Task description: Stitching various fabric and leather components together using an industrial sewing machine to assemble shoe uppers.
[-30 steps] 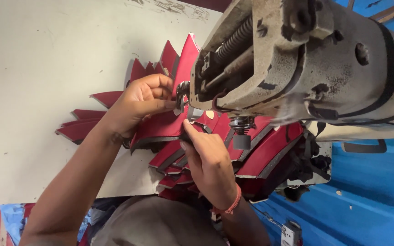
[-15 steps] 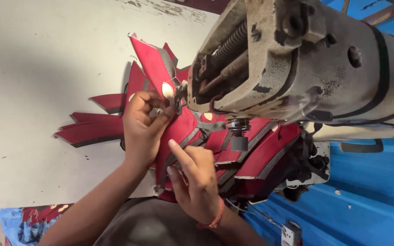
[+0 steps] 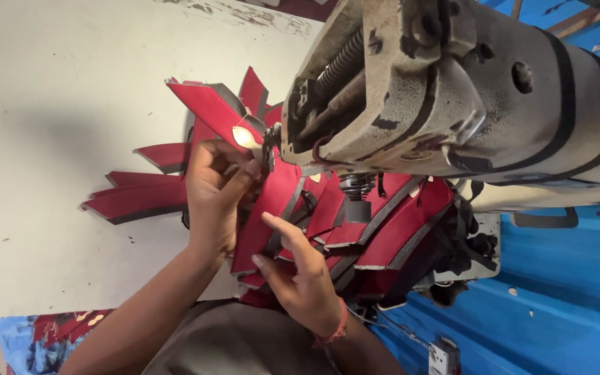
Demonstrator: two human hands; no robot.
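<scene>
A pile of red leather-like pieces with dark grey edging [image 3: 390, 229] lies under the head of a worn grey industrial sewing machine [image 3: 453, 97]. My left hand [image 3: 211, 198] pinches one long red piece [image 3: 272, 201] close to the needle area. The piece's far end [image 3: 206, 104] sticks up toward the upper left. My right hand [image 3: 300, 274], with a red thread band on the wrist, rests on the lower part of the same piece with its fingers spread. The presser foot [image 3: 357, 201] hangs just right of both hands.
An off-white worktable [image 3: 57, 125] spreads to the left, with more red pieces [image 3: 133, 198] fanned out on it. Blue metal panelling [image 3: 557, 298] fills the lower right. Patterned cloth [image 3: 43, 333] shows at the bottom left.
The red piece has been swung up so its end points to the upper left. My left hand has shifted down along it, and my right hand has slid lower and opened its fingers.
</scene>
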